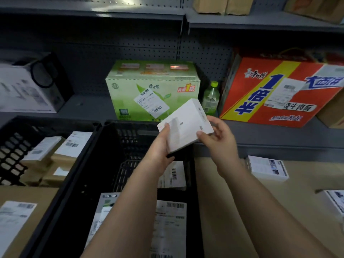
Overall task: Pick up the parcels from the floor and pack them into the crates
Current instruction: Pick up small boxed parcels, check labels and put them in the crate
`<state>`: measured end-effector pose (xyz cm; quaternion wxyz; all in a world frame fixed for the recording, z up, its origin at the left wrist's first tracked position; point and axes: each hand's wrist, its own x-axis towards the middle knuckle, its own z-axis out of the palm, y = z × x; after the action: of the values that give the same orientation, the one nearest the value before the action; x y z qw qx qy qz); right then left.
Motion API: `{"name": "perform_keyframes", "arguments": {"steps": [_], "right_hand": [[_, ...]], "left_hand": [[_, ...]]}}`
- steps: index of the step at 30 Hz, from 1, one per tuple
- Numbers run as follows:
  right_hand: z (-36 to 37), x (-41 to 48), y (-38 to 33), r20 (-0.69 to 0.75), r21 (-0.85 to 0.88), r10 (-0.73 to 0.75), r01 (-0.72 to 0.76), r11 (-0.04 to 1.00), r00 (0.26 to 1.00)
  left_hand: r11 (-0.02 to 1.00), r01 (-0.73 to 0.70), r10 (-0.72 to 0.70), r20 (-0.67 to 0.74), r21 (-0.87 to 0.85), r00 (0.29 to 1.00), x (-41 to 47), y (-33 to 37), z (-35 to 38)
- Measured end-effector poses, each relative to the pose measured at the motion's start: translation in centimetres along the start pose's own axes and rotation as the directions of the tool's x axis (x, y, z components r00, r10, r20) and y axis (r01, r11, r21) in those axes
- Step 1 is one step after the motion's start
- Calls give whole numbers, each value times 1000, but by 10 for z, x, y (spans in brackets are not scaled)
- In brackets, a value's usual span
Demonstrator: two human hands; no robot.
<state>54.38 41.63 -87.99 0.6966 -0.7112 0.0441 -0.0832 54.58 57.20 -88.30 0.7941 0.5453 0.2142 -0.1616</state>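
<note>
Faced grey shelving [260,136] carrying a red carton [260,75] and a green carton [149,86] on its lower shelf. Looked down into a black crate [74,183] just in front, with labelled parcels [171,220] lying flat on its floor. Held a white parcel [186,123] tilted in the air above the crate's far end. Gripped its near left corner with the left hand [160,151], thumb on top, fingers curled beneath. Pinched its right edge with the right hand [221,135]. Saw a green-capped bottle [210,97] upright between the two cartons.
</note>
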Motion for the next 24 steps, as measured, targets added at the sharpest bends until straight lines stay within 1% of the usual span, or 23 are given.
{"name": "perform_keyframes", "arguments": {"steps": [2, 3, 5, 7, 9, 11, 13, 15, 17, 19, 22, 24], "right_hand": [[10, -6, 2, -3, 17, -31, 31, 999, 1000], [14, -8, 2, -7, -1, -71, 71, 997, 997], [21, -11, 2, -16, -123, -194, 190, 974, 981], [26, -16, 3, 26, -281, -311, 306, 910, 950], [31, -21, 8, 104, -397, -417, 422, 815, 903], [37, -25, 12, 182, -482, -485, 507, 714, 856], [43, -27, 16, 233, -533, -530, 563, 632, 815], [48, -28, 18, 270, -553, -554, 598, 580, 787], [52, -29, 18, 303, -540, -549, 614, 575, 779], [51, -28, 17, 302, -517, -520, 596, 615, 799], [42, -21, 19, 240, -542, -546, 577, 611, 803], [33, -15, 17, 189, -555, -508, 518, 651, 840]], "left_hand": [[1000, 6, -7, 54, 18, 999, -1, 2, -1], [999, 3, -7, 90, 45, 996, -2, 4, -1], [996, -30, 16, 156, 87, 988, -4, 11, 0], [997, -46, 35, 183, 56, 982, -5, 19, 3], [996, -70, 61, 169, 46, 984, -7, 28, 6], [994, -102, 95, 129, 48, 987, -6, 33, 8], [993, -114, 111, 66, 36, 992, -5, 36, 5], [993, -116, 116, 34, 7, 993, -4, 36, 0], [993, -116, 117, 38, -26, 992, -3, 36, -11], [993, -111, 113, 49, -46, 992, 2, 35, -20], [992, -84, 88, 34, -98, 996, 2, 35, -34], [990, -62, 70, 64, -128, 995, 1, 38, -42]]}}
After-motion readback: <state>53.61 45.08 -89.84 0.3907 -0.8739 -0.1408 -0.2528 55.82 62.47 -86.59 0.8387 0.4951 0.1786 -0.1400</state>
